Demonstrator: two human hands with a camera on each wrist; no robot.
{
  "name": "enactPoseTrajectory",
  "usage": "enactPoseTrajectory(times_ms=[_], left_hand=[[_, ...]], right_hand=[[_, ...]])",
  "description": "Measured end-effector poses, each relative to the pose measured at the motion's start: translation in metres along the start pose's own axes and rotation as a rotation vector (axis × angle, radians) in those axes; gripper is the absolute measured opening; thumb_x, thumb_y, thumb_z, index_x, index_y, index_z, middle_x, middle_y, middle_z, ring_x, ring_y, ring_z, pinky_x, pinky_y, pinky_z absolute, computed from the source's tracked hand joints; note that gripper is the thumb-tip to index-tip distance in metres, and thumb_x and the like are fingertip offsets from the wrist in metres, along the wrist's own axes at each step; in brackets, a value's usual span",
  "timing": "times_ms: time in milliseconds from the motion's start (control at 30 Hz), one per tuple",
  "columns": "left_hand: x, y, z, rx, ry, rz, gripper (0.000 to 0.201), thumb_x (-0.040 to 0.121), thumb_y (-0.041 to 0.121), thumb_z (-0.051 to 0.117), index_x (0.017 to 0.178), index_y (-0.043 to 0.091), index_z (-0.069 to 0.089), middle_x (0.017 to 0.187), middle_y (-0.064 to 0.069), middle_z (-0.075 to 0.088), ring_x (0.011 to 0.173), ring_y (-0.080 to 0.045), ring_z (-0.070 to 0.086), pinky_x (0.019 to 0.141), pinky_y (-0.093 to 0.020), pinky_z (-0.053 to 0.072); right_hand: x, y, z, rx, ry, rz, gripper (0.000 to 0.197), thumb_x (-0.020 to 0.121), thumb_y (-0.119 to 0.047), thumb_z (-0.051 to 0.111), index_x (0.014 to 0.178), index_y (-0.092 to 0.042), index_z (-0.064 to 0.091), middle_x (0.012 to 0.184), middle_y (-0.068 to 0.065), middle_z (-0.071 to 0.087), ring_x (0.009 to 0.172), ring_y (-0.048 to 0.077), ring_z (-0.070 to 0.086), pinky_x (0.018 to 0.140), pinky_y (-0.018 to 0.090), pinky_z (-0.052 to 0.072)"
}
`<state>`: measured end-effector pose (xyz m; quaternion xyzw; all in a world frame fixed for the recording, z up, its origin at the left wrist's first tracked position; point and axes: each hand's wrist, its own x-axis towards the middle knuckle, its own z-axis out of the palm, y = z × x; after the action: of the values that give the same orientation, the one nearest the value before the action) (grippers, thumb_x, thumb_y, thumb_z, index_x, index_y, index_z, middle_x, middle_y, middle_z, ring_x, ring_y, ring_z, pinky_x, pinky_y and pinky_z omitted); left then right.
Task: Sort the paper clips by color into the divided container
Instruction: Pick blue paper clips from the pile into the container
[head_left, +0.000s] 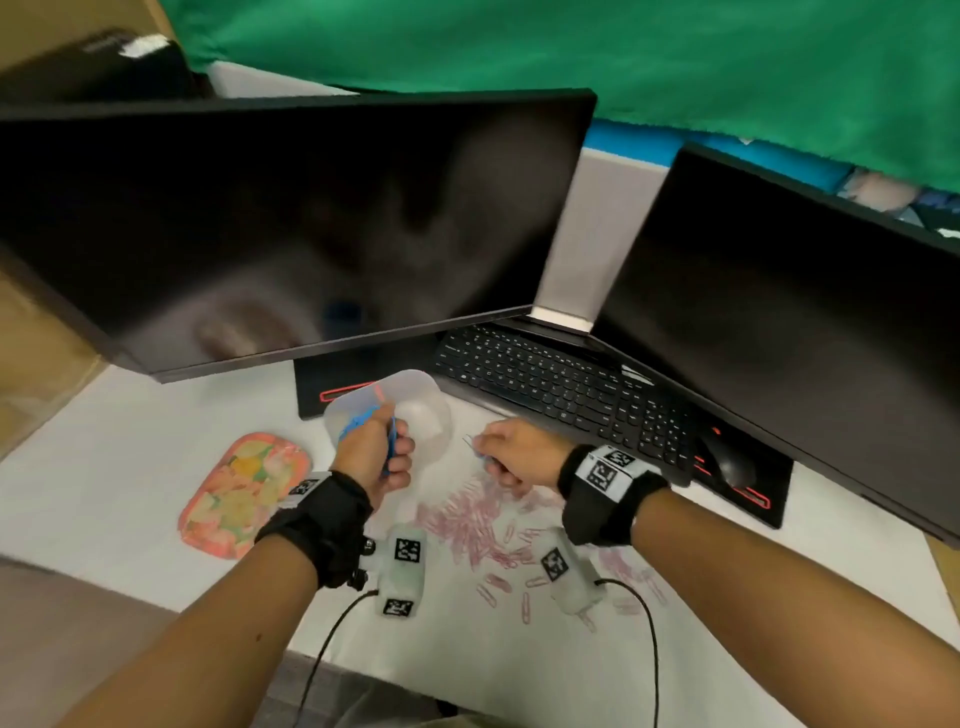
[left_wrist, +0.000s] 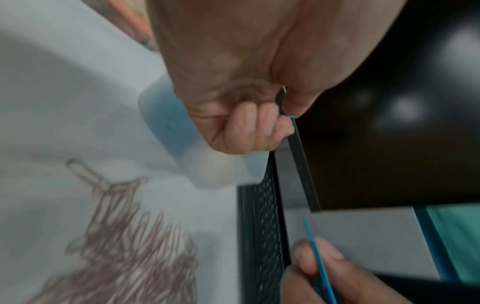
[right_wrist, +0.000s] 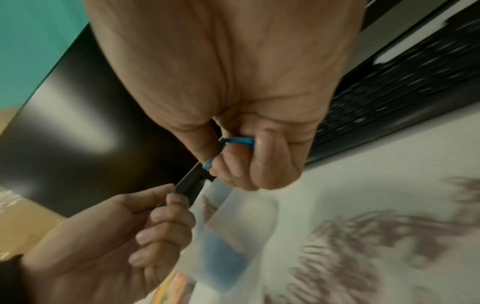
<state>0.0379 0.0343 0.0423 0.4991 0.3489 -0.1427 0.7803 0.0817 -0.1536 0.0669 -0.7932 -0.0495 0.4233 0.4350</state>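
Observation:
A translucent divided container (head_left: 415, 395) stands on the white desk below the left monitor, with blue paper clips (head_left: 357, 422) in its left compartment. My left hand (head_left: 387, 454) hovers at the container's near edge, fingers curled round blue paper clips (head_left: 390, 441). In the left wrist view only a blue tip (left_wrist: 292, 116) shows between thumb and finger. My right hand (head_left: 491, 454), just right of the container, pinches blue paper clips (right_wrist: 236, 141). A pile of pink paper clips (head_left: 475, 525) lies on the desk between my wrists.
A pink floral lid (head_left: 244, 493) lies to the left of the container. A black keyboard (head_left: 561, 384) and a mouse (head_left: 727, 462) sit to the right on a dark mat. Two dark monitors (head_left: 291, 223) overhang the back of the desk.

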Motion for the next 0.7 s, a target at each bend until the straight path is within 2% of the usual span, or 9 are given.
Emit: enactPoseTrajectory(times_ms=[100, 167, 300, 400, 467, 500, 600, 667, 700], left_hand=[[0.0, 0.02, -0.023, -0.08, 0.07, 0.021, 0.039, 0.1, 0.039, 0.035, 0.067, 0.021, 0.042, 0.054, 0.002, 0.033, 0.039, -0.01, 0.023, 0.038, -0.015, 0.017], [-0.001, 0.029, -0.034, -0.094, 0.108, 0.048, 0.035, 0.1, 0.031, 0.035, 0.068, 0.019, 0.043, 0.054, 0.001, 0.036, 0.04, -0.011, 0.027, 0.04, -0.017, 0.022], [0.001, 0.043, -0.047, -0.037, 0.217, 0.085, 0.02, 0.098, 0.018, 0.041, 0.082, 0.013, 0.052, 0.065, -0.006, 0.05, 0.052, -0.016, 0.048, 0.043, -0.021, 0.045], [0.004, 0.049, -0.053, -0.022, 0.234, 0.061, 0.018, 0.097, 0.02, 0.041, 0.091, 0.009, 0.054, 0.077, -0.011, 0.057, 0.064, -0.021, 0.06, 0.049, -0.025, 0.055], [0.007, 0.05, -0.055, -0.034, 0.213, 0.027, 0.021, 0.097, 0.023, 0.042, 0.1, 0.007, 0.054, 0.084, -0.015, 0.061, 0.074, -0.026, 0.064, 0.064, -0.033, 0.059], [0.009, 0.051, -0.055, -0.045, 0.212, 0.009, 0.022, 0.097, 0.024, 0.043, 0.106, 0.007, 0.055, 0.092, -0.018, 0.063, 0.084, -0.028, 0.066, 0.074, -0.037, 0.058], [0.014, 0.052, -0.054, -0.053, 0.206, -0.01, 0.027, 0.096, 0.021, 0.045, 0.119, 0.011, 0.054, 0.12, -0.017, 0.056, 0.115, -0.034, 0.054, 0.087, -0.044, 0.054], [0.017, 0.052, -0.052, -0.032, 0.194, -0.013, 0.031, 0.097, 0.024, 0.044, 0.123, 0.009, 0.051, 0.121, -0.017, 0.052, 0.116, -0.032, 0.051, 0.091, -0.043, 0.051], [0.018, 0.052, -0.049, -0.019, 0.188, -0.019, 0.033, 0.097, 0.026, 0.044, 0.124, 0.009, 0.051, 0.117, -0.017, 0.051, 0.111, -0.03, 0.052, 0.088, -0.041, 0.051]], right_hand=[[0.029, -0.042, 0.029, -0.026, -0.035, -0.037, 0.023, 0.098, -0.018, 0.043, 0.076, -0.013, 0.048, 0.065, 0.005, 0.054, 0.043, 0.013, 0.035, 0.04, 0.018, 0.027], [0.045, -0.065, 0.046, -0.07, -0.028, -0.043, 0.022, 0.096, -0.013, 0.044, 0.074, -0.009, 0.05, 0.067, 0.009, 0.058, 0.042, 0.013, 0.041, 0.039, 0.018, 0.031], [0.073, -0.096, 0.069, -0.145, 0.039, 0.002, 0.023, 0.092, -0.012, 0.049, 0.071, -0.008, 0.056, 0.066, 0.009, 0.063, 0.044, 0.015, 0.05, 0.041, 0.022, 0.041], [0.083, -0.111, 0.08, -0.218, 0.075, 0.048, 0.021, 0.094, -0.01, 0.047, 0.085, 0.0, 0.063, 0.068, 0.013, 0.065, 0.042, 0.017, 0.056, 0.041, 0.02, 0.046], [0.089, -0.115, 0.082, -0.237, 0.108, 0.086, 0.021, 0.094, -0.01, 0.048, 0.092, 0.004, 0.063, 0.076, 0.017, 0.07, 0.053, 0.022, 0.065, 0.051, 0.027, 0.055], [0.092, -0.116, 0.082, -0.245, 0.118, 0.104, 0.02, 0.094, -0.011, 0.049, 0.093, 0.005, 0.063, 0.081, 0.018, 0.072, 0.061, 0.024, 0.068, 0.06, 0.032, 0.059], [0.104, -0.114, 0.079, -0.266, 0.125, 0.148, 0.011, 0.089, -0.005, 0.056, 0.09, 0.004, 0.063, 0.089, 0.019, 0.073, 0.077, 0.026, 0.073, 0.076, 0.04, 0.06], [0.112, -0.109, 0.076, -0.322, 0.131, 0.157, 0.01, 0.081, -0.001, 0.061, 0.088, 0.001, 0.066, 0.09, 0.017, 0.074, 0.081, 0.027, 0.072, 0.081, 0.042, 0.059], [0.117, -0.105, 0.074, -0.352, 0.139, 0.166, 0.012, 0.078, -0.002, 0.064, 0.089, 0.0, 0.068, 0.089, 0.015, 0.074, 0.081, 0.027, 0.072, 0.081, 0.043, 0.059]])
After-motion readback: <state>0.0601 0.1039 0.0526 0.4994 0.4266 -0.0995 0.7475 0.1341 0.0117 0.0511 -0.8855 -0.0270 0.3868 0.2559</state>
